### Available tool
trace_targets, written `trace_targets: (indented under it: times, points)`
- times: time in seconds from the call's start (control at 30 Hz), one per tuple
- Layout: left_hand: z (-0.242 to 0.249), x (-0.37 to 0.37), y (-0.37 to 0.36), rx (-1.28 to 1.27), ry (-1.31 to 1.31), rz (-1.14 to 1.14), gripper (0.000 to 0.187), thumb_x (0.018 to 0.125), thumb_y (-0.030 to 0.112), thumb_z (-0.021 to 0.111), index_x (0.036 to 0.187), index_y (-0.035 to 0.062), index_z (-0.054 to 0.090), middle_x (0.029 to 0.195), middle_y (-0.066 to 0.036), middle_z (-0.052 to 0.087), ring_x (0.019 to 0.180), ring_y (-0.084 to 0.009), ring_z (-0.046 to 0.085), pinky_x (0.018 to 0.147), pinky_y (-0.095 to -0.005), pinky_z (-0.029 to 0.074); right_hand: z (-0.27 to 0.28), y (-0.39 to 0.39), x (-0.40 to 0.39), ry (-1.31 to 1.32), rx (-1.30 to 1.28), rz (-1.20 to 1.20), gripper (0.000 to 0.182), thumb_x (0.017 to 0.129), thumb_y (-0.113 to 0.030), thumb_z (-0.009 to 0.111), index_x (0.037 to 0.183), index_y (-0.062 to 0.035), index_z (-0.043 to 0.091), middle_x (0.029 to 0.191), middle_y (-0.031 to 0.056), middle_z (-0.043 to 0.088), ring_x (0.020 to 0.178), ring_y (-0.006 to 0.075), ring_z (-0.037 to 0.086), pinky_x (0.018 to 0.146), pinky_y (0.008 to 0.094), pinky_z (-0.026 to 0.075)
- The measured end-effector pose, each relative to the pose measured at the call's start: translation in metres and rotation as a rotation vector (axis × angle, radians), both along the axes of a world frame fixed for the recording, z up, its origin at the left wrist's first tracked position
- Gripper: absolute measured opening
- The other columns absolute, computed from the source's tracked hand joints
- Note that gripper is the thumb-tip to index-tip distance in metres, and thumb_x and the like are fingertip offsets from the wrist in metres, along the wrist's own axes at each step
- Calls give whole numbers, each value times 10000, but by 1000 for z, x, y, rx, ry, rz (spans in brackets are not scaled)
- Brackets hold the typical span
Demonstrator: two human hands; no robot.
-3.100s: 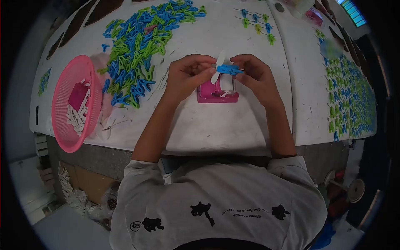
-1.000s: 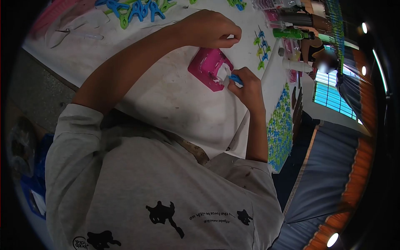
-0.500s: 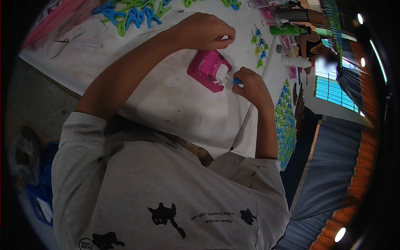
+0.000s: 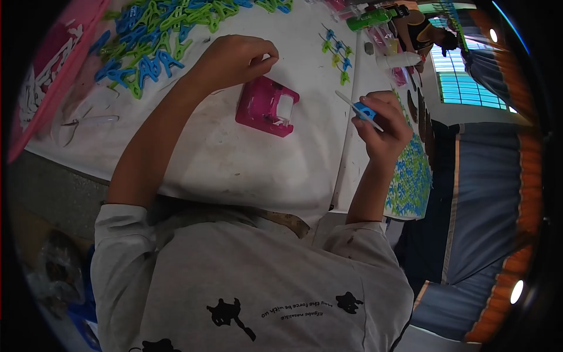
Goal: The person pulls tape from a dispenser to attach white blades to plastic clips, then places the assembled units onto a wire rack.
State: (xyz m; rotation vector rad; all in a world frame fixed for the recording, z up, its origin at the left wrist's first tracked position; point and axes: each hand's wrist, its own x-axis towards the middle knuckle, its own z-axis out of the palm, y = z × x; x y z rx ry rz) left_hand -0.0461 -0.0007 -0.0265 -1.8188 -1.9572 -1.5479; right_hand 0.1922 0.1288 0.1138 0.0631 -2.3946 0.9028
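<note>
My right hand is raised over the right part of the table, its fingers closed on a small blue plastic piece. A thin white strip crosses that piece and sticks out on both sides. My left hand hovers at the back edge of a pink plastic holder, thumb and fingertips pinched together in a loop. Whether something small is between them is not visible. The holder stands on the table with a white block in its right side.
Blue and green clothespegs are heaped at the back left, beside a pink basket of white pieces. A few linked pegs lie at the back. A green bottle and a person are beyond. Many small pegs cover the right side.
My right hand has moved away from the pink holder to the right, with the blue piece and white strip now showing. My left hand stays near the holder. The view has shifted.
</note>
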Motion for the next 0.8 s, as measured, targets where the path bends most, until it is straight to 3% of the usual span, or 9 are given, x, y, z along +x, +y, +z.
trace_targets:
  times: [0.13, 0.2, 0.3, 0.43, 0.5, 0.53, 0.6, 0.73, 0.8]
  points:
    - [-3, 0, 2, -17, 5, -19, 132, 874, 113, 682, 1004, 114, 700, 786, -34, 681, 632, -160, 625, 579, -292, 496, -15, 12, 10, 59, -230, 60, 324, 742, -7, 767, 1047, 57, 683, 967, 136, 626, 809, 183, 605, 649, 270, 492]
    - [-4, 0, 3, -38, -36, -20, 127, 872, 109, 685, 999, 106, 698, 800, -42, 685, 637, -163, 629, 586, -295, 500, -22, 13, 11, 116, -603, 188, 334, 775, -57, 775, 1066, 62, 663, 966, 152, 611, 774, 187, 585, 608, 276, 478]
    - [-3, -1, 3, -62, -41, -20, 123, 874, 114, 687, 995, 94, 695, 809, -52, 686, 645, -171, 635, 593, -296, 504, -30, 10, 13, 136, -802, 224, 330, 803, -80, 767, 1079, 62, 654, 970, 161, 599, 753, 187, 571, 587, 281, 474]
    - [-6, 0, 5, -79, -71, -12, 104, 866, 156, 683, 967, 134, 689, 780, -26, 689, 667, -193, 652, 604, -319, 503, -33, 8, 13, 116, -851, 273, 334, 779, -62, 775, 1071, 60, 666, 994, 153, 599, 786, 195, 589, 626, 290, 497]
    - [-6, 0, 5, -76, -68, -11, 97, 870, 159, 681, 962, 133, 691, 767, -29, 687, 652, -195, 649, 598, -322, 502, -32, 9, 15, 75, -498, 108, 335, 769, -6, 746, 1093, 54, 680, 1017, 147, 600, 828, 199, 605, 689, 299, 516]
    - [-7, 0, 5, -80, -66, -11, 97, 870, 159, 681, 962, 133, 691, 767, -29, 687, 652, -195, 649, 598, -322, 502, -31, 7, 14, 77, -503, 108, 335, 769, -6, 746, 1093, 54, 680, 1017, 147, 600, 828, 199, 605, 689, 299, 516]
    - [-7, 0, 6, -59, -70, -10, 88, 872, 163, 682, 952, 128, 693, 744, -36, 680, 632, -196, 644, 586, -324, 497, -27, 2, 11, 94, -60, -84, 365, 760, 51, 713, 1124, 48, 683, 1035, 141, 603, 865, 198, 618, 755, 285, 519]
    - [-4, -1, 4, -49, -57, -22, 107, 887, 137, 690, 973, 76, 703, 787, -64, 680, 620, -163, 623, 581, -285, 498, -34, 2, 2, 143, 47, -74, 374, 785, 59, 690, 1158, 29, 679, 1024, 114, 612, 875, 175, 618, 775, 260, 513]
    - [0, 0, 2, -50, -86, -2, 104, 881, 119, 694, 967, 62, 709, 776, -61, 677, 591, -143, 596, 564, -268, 480, -63, 13, 6, 40, -30, -326, 336, 800, 0, 707, 1135, 11, 690, 984, 93, 642, 822, 149, 627, 750, 247, 509]
